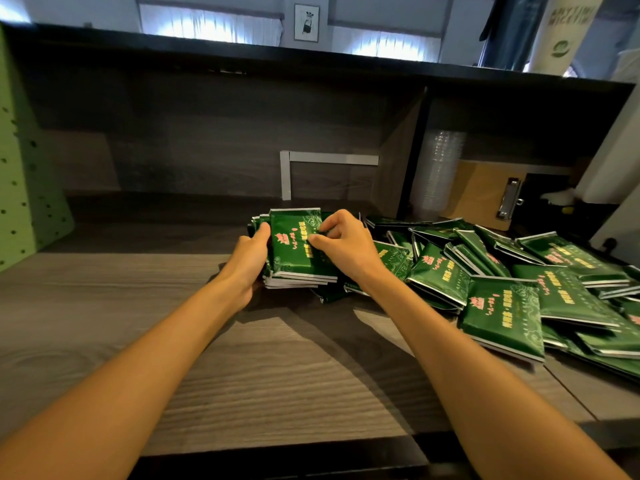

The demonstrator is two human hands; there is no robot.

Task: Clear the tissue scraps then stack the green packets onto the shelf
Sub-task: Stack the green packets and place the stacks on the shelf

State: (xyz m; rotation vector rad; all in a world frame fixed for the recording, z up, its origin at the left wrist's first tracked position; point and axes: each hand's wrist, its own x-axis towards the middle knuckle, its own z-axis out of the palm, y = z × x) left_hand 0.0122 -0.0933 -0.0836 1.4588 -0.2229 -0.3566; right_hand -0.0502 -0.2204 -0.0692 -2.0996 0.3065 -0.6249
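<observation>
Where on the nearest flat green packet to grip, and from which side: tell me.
Grip the nearest green packet by its near edge, coming from the front, thumb on top, fingers beneath. It lies face up atop the pile, and that edge juts free above the shelf board; other packets crowd its far sides.

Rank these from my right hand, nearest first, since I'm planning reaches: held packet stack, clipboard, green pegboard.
1. Held packet stack: centre, pinched by the right hand.
2. Clipboard: back right, in the shelf bay.
3. Green pegboard: far left.
</observation>
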